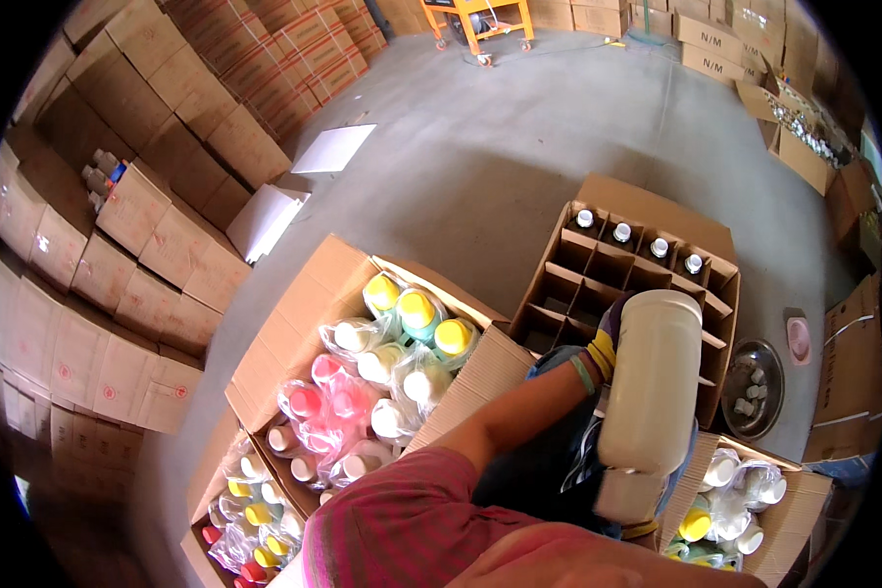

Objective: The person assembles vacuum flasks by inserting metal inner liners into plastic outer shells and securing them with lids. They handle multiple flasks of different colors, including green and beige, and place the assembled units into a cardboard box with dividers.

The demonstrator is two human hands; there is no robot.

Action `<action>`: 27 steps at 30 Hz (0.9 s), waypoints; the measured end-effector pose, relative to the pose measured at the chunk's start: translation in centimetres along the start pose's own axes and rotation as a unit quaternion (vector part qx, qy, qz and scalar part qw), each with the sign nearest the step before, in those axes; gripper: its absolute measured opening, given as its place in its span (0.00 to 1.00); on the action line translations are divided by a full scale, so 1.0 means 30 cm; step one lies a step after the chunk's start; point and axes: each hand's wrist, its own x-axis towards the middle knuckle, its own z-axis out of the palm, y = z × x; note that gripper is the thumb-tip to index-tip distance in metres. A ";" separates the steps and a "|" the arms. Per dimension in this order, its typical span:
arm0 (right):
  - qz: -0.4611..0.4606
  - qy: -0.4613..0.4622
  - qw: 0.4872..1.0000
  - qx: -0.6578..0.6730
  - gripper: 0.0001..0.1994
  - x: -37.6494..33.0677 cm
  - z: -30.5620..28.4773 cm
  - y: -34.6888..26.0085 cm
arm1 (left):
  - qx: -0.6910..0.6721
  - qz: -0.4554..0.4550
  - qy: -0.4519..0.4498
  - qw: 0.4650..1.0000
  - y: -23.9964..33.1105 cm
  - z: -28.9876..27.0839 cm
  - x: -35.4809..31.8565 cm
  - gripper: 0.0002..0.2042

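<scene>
Beside the divided carton (647, 265), on the concrete floor (480, 167):

- White plastic bottle (650, 387), large, held bottom-up with its cap end low, just over the divided carton's near edge.
- Left hand (610, 338), gloved, curled round the bottle's far upper end.
- Right hand: hidden behind the bottle; grip cannot be told.
- Divided carton: four white-capped bottles (639, 240) in its far row.
- Open box (363, 284), left of the divided carton: bagged bottles with yellow, white and pink caps.
- Metal dish (753, 387), right of the divided carton, holding white caps.
</scene>
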 end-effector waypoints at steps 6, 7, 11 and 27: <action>0.017 -0.032 0.999 -0.027 0.23 -0.043 0.118 0.043 | -0.078 -0.092 0.042 0.992 0.008 -0.034 0.009 0.13; 0.031 -0.036 0.998 -0.030 0.23 -0.056 0.132 0.057 | -0.068 -0.091 0.026 0.993 0.012 -0.005 0.013 0.12; 0.044 -0.088 0.995 -0.026 0.24 -0.060 0.116 0.061 | -0.148 -0.104 -0.021 0.983 0.034 0.075 0.005 0.19; 0.093 -0.152 0.983 -0.041 0.29 -0.035 0.054 -0.012 | 0.146 0.027 -0.107 0.983 0.078 0.181 -0.037 0.09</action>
